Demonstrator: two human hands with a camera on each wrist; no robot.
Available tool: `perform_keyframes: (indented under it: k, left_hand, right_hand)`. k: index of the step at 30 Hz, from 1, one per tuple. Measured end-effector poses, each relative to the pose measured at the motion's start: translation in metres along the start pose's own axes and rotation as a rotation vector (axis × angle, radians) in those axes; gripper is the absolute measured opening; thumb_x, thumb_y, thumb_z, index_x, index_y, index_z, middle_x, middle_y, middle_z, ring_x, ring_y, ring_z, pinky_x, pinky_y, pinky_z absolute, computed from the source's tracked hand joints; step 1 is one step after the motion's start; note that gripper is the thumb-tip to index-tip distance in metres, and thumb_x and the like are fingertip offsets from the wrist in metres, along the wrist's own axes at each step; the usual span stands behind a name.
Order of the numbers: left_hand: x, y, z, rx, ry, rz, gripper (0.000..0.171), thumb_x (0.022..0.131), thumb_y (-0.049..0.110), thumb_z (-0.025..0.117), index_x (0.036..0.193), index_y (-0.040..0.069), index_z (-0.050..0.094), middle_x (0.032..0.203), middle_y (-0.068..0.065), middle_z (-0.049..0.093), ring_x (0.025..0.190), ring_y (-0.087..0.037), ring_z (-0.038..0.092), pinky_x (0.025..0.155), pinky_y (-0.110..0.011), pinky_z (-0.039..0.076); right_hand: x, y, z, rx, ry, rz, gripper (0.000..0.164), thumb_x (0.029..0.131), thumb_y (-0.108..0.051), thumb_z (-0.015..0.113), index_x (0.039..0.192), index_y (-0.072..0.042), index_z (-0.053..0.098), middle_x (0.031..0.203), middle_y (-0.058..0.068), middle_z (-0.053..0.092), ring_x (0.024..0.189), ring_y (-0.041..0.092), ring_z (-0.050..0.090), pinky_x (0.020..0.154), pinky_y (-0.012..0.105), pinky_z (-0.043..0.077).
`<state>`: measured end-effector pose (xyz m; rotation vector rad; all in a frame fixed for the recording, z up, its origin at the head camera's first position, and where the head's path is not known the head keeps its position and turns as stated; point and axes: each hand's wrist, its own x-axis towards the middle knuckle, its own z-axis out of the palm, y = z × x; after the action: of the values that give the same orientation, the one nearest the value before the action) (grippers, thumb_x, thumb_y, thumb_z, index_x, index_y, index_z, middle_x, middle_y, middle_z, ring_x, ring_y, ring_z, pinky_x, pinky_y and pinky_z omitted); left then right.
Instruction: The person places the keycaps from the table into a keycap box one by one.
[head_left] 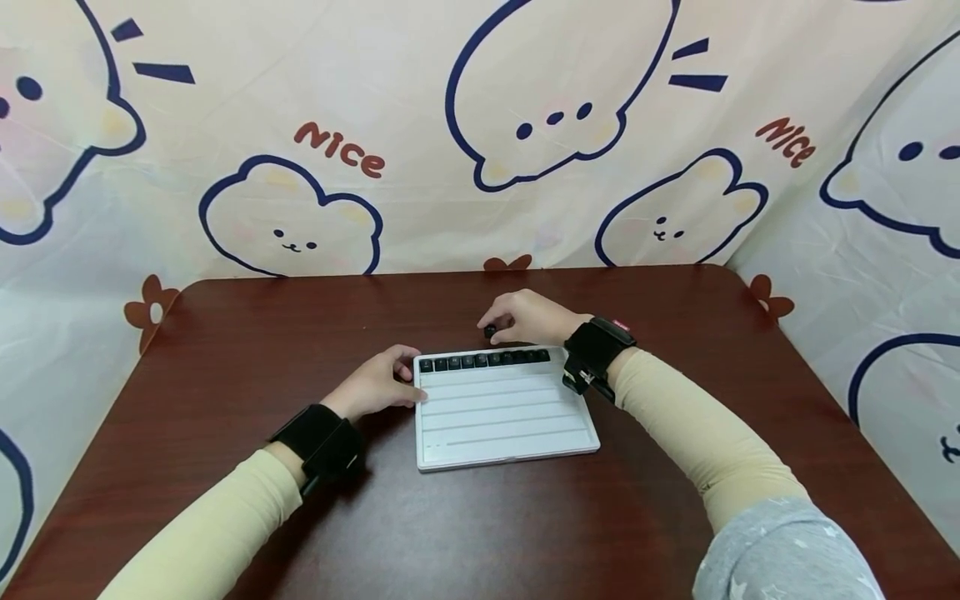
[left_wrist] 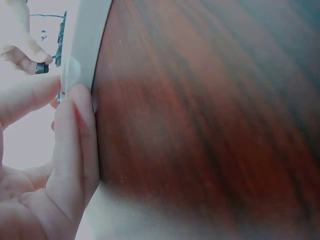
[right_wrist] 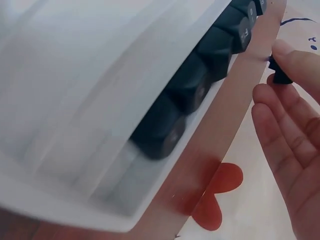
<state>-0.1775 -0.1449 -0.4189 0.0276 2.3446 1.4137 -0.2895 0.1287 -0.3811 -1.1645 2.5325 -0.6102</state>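
The right hand (head_left: 528, 317) pinches a small black keycap (head_left: 490, 331) just behind the white tray (head_left: 510, 425) on the table (head_left: 225, 333). It looks light, hard and slippery; hold its sides. The left hand (head_left: 375, 385) touches the tray's left edge, fingers mostly straight.

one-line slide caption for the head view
Right hand pinches a black keycap behind the white tray; left hand steadies its edge.

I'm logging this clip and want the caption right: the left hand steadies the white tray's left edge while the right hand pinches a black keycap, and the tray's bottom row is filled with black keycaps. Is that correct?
Not quite. The black keycaps fill the top row of the white tray, the far one; its lower rows sit bare, as the head view shows. The rest holds: the left hand steadies the tray's left edge and the right hand pinches a black keycap.
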Motion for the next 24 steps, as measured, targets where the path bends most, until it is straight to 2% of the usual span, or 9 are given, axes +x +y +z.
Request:
perform_keyframes:
  k: [4, 7, 15, 24]
  left_hand:
    - [0.0, -0.001, 0.001, -0.009, -0.003, 0.002, 0.066, 0.088, 0.0, 0.08, 0.144, -0.002, 0.046, 0.103, -0.016, 0.052, 0.079, -0.021, 0.062, 0.072, -0.03, 0.058]
    - [0.0, -0.001, 0.001, -0.007, 0.003, 0.006, 0.065, 0.087, -0.001, 0.079, 0.144, -0.002, 0.047, 0.102, -0.016, 0.053, 0.078, -0.021, 0.062, 0.071, -0.03, 0.058]
    - [-0.007, -0.001, 0.002, 0.038, 0.003, -0.013, 0.065, 0.087, 0.001, 0.08, 0.143, -0.004, 0.048, 0.102, -0.016, 0.052, 0.08, -0.021, 0.061, 0.07, -0.029, 0.056]
    - [-0.004, 0.003, 0.002, 0.023, 0.004, 0.012, 0.065, 0.087, 0.0, 0.08, 0.143, -0.004, 0.047, 0.103, -0.017, 0.052, 0.079, -0.021, 0.061, 0.07, -0.029, 0.057]
  right_hand:
    - [-0.008, 0.004, 0.0, -0.013, 0.024, -0.008, 0.039, 0.092, -0.009, 0.078, 0.129, -0.005, 0.07, 0.118, 0.007, 0.07, 0.1, 0.019, 0.065, 0.089, 0.034, 0.055]
    - [-0.015, 0.005, 0.0, -0.007, 0.047, 0.003, 0.036, 0.091, -0.008, 0.079, 0.126, -0.005, 0.072, 0.118, 0.007, 0.07, 0.099, 0.019, 0.066, 0.088, 0.033, 0.056]
    - [-0.038, 0.006, 0.003, 0.011, 0.05, 0.045, 0.029, 0.091, -0.007, 0.079, 0.12, -0.004, 0.075, 0.108, 0.003, 0.07, 0.094, 0.017, 0.063, 0.084, 0.032, 0.056]
    - [-0.064, 0.023, -0.009, 0.017, 0.12, 0.057, 0.027, 0.092, -0.004, 0.077, 0.118, -0.005, 0.075, 0.109, 0.004, 0.068, 0.093, 0.018, 0.061, 0.082, 0.035, 0.054]
